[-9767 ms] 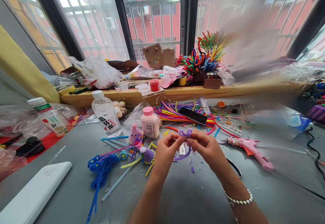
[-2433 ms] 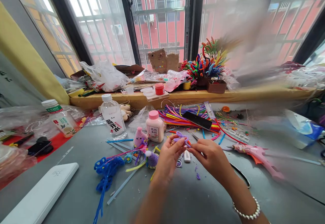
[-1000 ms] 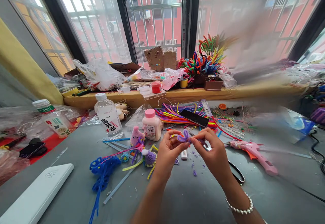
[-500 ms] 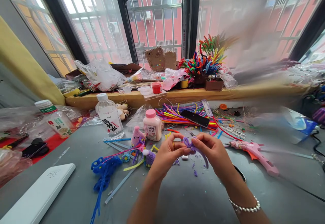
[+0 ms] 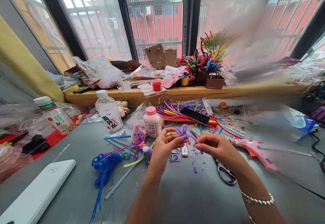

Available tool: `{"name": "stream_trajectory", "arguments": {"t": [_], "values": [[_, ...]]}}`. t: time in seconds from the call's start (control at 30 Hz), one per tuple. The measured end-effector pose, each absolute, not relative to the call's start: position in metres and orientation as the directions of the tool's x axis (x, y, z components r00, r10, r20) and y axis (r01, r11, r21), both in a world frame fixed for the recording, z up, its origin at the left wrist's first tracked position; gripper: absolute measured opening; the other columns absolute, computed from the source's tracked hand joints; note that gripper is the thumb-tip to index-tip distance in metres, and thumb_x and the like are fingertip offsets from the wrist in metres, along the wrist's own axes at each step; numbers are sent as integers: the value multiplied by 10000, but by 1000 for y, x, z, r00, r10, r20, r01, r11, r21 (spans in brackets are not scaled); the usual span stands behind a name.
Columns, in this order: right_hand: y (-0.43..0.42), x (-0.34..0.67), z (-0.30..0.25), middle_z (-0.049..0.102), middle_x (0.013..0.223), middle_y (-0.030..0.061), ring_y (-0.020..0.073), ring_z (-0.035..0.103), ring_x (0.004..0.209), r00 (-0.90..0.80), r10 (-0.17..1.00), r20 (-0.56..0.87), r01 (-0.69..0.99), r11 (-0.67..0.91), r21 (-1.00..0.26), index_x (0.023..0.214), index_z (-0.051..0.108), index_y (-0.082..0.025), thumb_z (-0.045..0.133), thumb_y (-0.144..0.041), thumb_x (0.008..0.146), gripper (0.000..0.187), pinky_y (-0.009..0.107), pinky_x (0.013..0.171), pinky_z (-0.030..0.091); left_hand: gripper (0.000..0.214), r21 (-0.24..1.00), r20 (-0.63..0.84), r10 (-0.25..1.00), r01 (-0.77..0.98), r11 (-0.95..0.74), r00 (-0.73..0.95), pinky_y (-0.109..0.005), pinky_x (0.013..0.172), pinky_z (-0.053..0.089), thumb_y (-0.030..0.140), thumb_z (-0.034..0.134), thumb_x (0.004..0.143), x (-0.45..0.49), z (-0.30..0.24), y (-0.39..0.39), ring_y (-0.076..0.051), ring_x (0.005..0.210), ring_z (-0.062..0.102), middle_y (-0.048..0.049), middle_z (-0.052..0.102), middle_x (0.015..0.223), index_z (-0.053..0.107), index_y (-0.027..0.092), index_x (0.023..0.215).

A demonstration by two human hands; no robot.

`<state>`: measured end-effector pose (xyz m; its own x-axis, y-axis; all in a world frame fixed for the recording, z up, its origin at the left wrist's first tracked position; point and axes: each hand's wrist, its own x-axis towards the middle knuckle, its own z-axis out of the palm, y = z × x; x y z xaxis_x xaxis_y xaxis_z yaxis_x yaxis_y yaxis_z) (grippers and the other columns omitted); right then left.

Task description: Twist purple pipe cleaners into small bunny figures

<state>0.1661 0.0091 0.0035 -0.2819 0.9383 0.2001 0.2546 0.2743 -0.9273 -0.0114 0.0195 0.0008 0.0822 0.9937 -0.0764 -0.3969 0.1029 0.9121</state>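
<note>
linking left grip (image 5: pixel 164 148), right grip (image 5: pixel 215 146): purple bow (image 5: pixel 186 137)

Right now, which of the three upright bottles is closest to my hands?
The pink-capped bottle, just beyond your left hand. The clear water bottle and the green-labelled bottle both have white caps and stand farther left.
</note>
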Motion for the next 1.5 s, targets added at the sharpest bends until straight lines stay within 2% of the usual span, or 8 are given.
{"name": "stream_trajectory", "arguments": {"t": [0.13,0.33,0.5,0.73,0.97,1.23,1.5], "values": [[9,163,1,550,547,-20,91,474,469,-277,951,138,108,173,-979,658,591,-177,621,-404,710,235,229,456,397,303,926,-87,979,-347,148,184,-226,610,489,211,763,544,-10,2,18,-142,621,637,-52,684,669,641,110,802],[10,147,-2,598,589,-8,125,564,547,-121,966,230,39,236,-971,701,559,-182,644,-376,681,212,252,516,454,181,947,-86,968,-284,153,236,-228,652,479,237,742,573,-7,-2,17,-117,613,607,-43,689,707,707,138,720],[7,145,-2,571,585,-8,120,526,547,-32,941,336,196,335,-922,670,555,-179,620,-346,715,185,256,525,433,171,947,-98,969,-278,160,225,-225,664,477,236,738,580,-7,-3,17,-113,629,609,-37,683,702,706,148,724],[10,147,-4,555,635,14,125,488,559,-80,915,394,377,394,-838,651,595,-171,607,-348,726,192,257,509,401,195,971,-47,985,-223,84,164,-235,644,487,257,736,583,-6,-2,17,-138,680,620,-53,689,779,693,153,742],[9,146,-1,557,584,-3,112,464,505,14,941,337,225,326,-918,694,610,-172,564,-400,745,239,233,462,359,237,975,-62,982,-201,97,178,-255,647,486,285,744,565,-7,-3,19,-160,685,633,-52,687,724,684,143,745],[11,144,-5,551,676,26,141,499,594,-88,931,355,351,362,-863,668,633,-174,597,-372,732,211,260,531,384,292,980,-53,982,-178,86,184,-263,640,488,325,752,541,-7,-7,19,-174,714,633,-47,675,759,668,138,749],[14,144,-7,566,645,2,112,476,540,-47,981,190,135,194,-972,731,571,-172,628,-439,684,277,234,479,358,281,981,-56,975,-170,95,217,-264,683,488,317,737,573,-7,-5,19,-147,690,623,-38,685,737,680,146,790]]}}
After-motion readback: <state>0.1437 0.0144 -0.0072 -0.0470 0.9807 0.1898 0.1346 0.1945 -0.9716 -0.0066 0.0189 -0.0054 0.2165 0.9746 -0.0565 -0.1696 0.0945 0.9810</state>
